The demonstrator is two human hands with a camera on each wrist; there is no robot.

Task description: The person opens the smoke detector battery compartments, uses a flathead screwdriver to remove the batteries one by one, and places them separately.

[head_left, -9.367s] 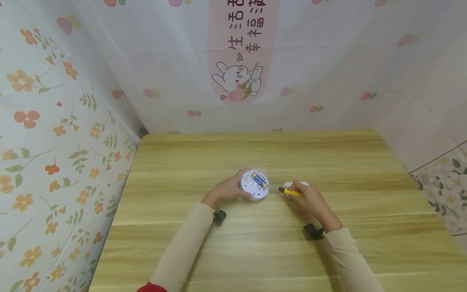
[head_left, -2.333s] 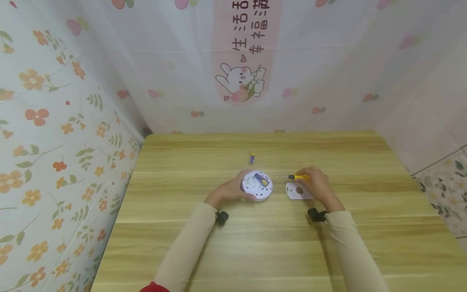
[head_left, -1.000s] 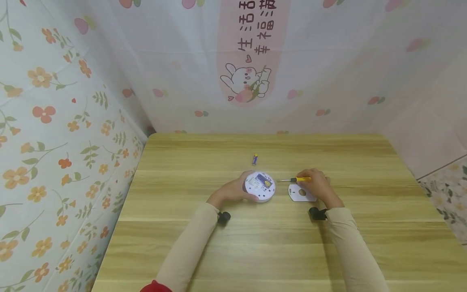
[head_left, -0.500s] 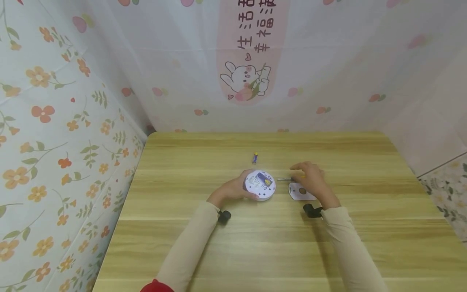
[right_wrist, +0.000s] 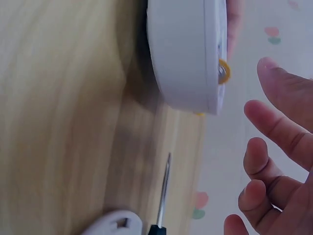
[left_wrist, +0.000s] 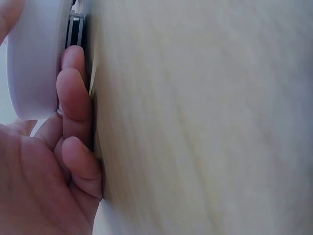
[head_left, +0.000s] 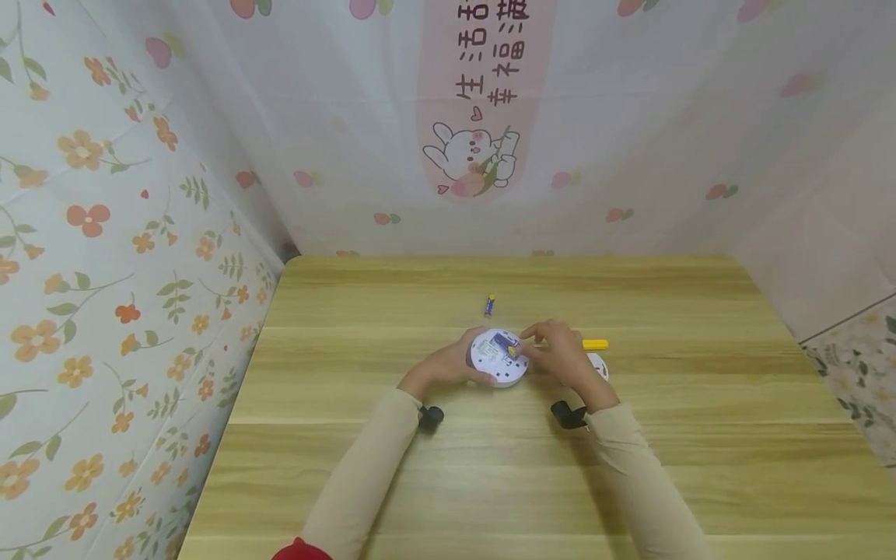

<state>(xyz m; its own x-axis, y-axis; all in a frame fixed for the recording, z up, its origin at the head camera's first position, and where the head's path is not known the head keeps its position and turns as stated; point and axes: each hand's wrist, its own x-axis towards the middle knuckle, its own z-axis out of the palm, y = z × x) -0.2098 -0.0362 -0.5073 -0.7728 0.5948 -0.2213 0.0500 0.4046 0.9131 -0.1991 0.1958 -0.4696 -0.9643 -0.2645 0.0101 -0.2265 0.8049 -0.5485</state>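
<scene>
My left hand (head_left: 446, 362) holds a round white device (head_left: 490, 369), which looks like a smoke alarm, by its left side, with its back and battery compartment facing up. In the left wrist view its fingers (left_wrist: 76, 95) lie under the device's edge, close to the tabletop. A battery (head_left: 513, 352) with a yellow end sits in the compartment; that end (right_wrist: 224, 71) sticks up slightly in the right wrist view. My right hand (head_left: 562, 355) hovers beside it, fingers spread and apart from the battery. A yellow-handled screwdriver (head_left: 595, 344) lies on the table under and behind that hand.
A loose blue and yellow battery (head_left: 489, 306) lies behind the device on the wooden table (head_left: 392, 295). A flat white plate (head_left: 599, 365) lies to the right, partly hidden by the right hand. Patterned curtains (head_left: 336, 140) hang behind and at the left.
Earlier the screwdriver tip was at two batteries in the device; one battery then lay on the table. The right hand has since put down the screwdriver and moved left to the device.
</scene>
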